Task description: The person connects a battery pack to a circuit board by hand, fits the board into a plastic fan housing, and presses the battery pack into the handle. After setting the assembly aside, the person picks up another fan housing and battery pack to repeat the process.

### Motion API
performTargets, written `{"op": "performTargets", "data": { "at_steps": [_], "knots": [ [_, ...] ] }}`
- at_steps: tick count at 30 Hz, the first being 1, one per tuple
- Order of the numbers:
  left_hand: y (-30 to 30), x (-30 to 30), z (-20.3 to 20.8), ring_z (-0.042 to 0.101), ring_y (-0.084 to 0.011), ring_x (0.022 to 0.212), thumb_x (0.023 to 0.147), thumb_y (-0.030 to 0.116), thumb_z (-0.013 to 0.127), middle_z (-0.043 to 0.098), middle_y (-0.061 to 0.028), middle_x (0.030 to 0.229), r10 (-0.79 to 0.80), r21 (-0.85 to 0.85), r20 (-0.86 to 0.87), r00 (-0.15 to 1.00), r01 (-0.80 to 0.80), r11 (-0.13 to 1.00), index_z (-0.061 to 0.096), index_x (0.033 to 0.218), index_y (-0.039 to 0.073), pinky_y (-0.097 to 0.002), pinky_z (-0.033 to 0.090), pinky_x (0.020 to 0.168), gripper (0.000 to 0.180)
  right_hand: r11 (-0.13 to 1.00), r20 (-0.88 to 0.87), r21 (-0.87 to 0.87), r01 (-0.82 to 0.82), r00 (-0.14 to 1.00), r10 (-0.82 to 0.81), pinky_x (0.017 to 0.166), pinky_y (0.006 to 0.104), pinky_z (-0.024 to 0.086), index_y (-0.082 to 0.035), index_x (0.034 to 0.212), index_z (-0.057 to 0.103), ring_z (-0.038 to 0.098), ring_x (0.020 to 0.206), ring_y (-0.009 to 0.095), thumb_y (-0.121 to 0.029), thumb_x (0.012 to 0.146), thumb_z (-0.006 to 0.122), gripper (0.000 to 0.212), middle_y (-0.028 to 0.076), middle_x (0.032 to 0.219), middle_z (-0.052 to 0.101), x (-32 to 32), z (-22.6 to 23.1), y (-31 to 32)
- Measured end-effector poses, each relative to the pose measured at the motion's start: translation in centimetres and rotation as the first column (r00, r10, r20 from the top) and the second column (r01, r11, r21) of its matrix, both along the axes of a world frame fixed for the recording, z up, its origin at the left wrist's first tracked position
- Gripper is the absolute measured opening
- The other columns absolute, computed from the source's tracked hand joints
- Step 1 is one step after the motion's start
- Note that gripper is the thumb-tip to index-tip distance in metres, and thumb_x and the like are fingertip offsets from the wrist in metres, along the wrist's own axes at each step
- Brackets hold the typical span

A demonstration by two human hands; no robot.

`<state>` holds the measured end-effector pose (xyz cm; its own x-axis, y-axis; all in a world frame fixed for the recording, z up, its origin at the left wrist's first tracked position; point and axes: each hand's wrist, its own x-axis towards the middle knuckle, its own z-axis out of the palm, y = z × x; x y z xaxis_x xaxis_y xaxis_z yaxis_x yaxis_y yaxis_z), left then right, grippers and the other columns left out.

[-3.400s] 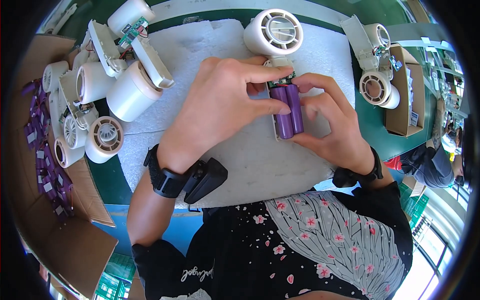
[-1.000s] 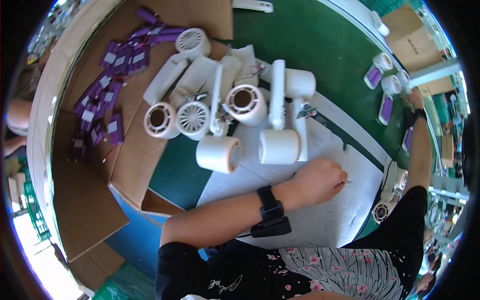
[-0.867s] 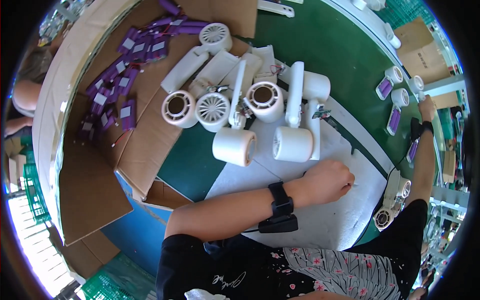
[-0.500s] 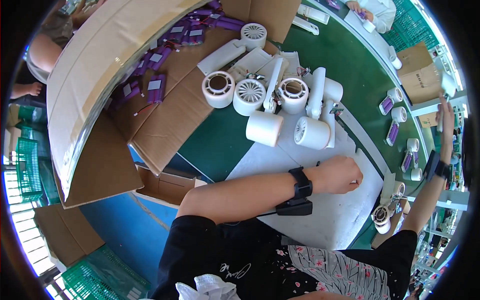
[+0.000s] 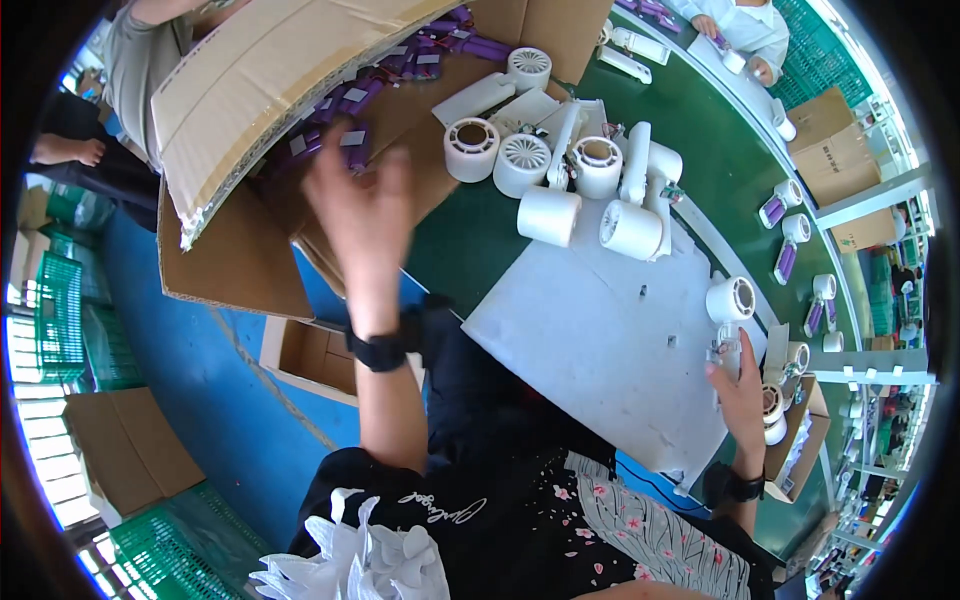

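My left hand is raised at the mouth of a cardboard box, fingers apart and slightly blurred, with nothing seen in it. Just beyond lie purple battery packs with white labels and thin wires. On the right, my right hand grips the handle of a white handheld fan housing. Its round head points away from me over the grey board, and its handle is partly hidden by the fingers. Several more white fan housings are grouped at the board's far edge.
Fans with purple packs stand in a row on the green table at right. A small carton sits beside my right hand. Another open carton is low at left. A co-worker's hand works across the table.
My left hand has swung left from the board to the box and its fingers have spread. My right hand has come back from the far right and now holds a fan housing over the board.
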<state>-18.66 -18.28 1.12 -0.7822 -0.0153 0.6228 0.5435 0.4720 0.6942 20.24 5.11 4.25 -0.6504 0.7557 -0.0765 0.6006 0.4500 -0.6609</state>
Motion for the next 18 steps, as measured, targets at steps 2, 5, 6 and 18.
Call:
{"op": "performTargets", "data": {
  "at_steps": [2,5,6,18],
  "knots": [
    [-4.5,-2.3,-2.8,0.062,-0.0161,0.075,0.087,0.014,0.067,0.058,-0.0160,0.109,0.150,-0.020,0.158,0.976,-0.149,0.989,0.047,0.134,-0.003,-0.0274,0.053,0.066,0.053,1.000,0.004,-0.022,-0.019,1.000,0.019,0.059,0.0243,0.044,0.001,0.136,0.043,0.054,0.066,0.010,-0.022,0.085,0.070,0.062,0.006,0.084,0.063,-0.5,-0.3,-1.1],
    [-4.2,-4.5,-4.0,0.064,-0.0176,0.077,0.092,0.009,0.060,0.062,-0.0169,0.104,-0.197,0.382,0.471,0.860,0.002,0.924,0.050,0.129,-0.007,-0.0275,0.054,0.068,0.042,0.998,0.036,-0.061,0.033,0.999,-0.031,0.057,0.0247,0.043,0.003,0.130,0.049,0.054,0.061,0.011,-0.021,0.086,0.069,0.054,0.007,0.075,0.063,0.3,-1.3,-0.3],
    [-5.0,-4.9,-4.5,0.064,-0.0176,0.077,0.092,0.009,0.060,0.062,-0.0169,0.104,-0.206,0.373,0.467,0.860,0.019,0.928,0.050,0.129,-0.007,-0.0275,0.054,0.068,0.042,1.000,0.016,-0.004,0.015,1.000,-0.015,0.056,0.0251,0.043,0.003,0.123,0.053,0.053,0.059,0.011,-0.021,0.086,0.069,0.046,0.007,0.071,0.062,0.4,-1.6,0.3],
    [1.6,4.5,7.7,0.068,-0.0182,0.078,0.094,0.003,0.055,0.071,-0.0145,0.088,-0.204,-0.072,-0.160,0.966,0.195,0.978,0.068,0.104,-0.004,-0.0295,0.056,0.068,0.017,0.936,-0.387,0.250,0.249,0.912,-0.139,0.060,0.0240,0.045,0.000,0.098,0.062,0.055,0.067,0.008,-0.014,0.083,0.072,0.022,0.005,0.080,0.063,0.7,-4.9,2.6]
  ]
}}
